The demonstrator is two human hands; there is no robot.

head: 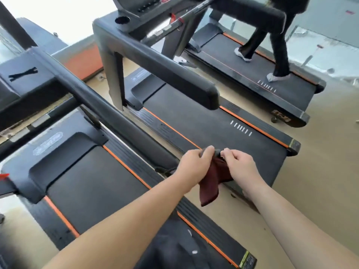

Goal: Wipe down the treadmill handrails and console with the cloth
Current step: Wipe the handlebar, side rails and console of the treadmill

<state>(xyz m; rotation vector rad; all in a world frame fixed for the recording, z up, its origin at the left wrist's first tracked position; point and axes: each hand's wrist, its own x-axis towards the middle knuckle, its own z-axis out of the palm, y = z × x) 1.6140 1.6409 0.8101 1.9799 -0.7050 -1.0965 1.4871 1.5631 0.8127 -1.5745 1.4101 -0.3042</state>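
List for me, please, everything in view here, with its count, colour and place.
treadmills: three, black with orange stripes, side by side from lower left to upper right
handrails: two clearly seen, black, slanting above the near and middle belts
console: one, black, top centre
other person: one, dark trousers and pale shoes, on the far belt
floor: tan, around the machines
cloth: one, dark red, hanging between the hands
left hand: one, grips the cloth's top
right hand: one, pinches the cloth's top
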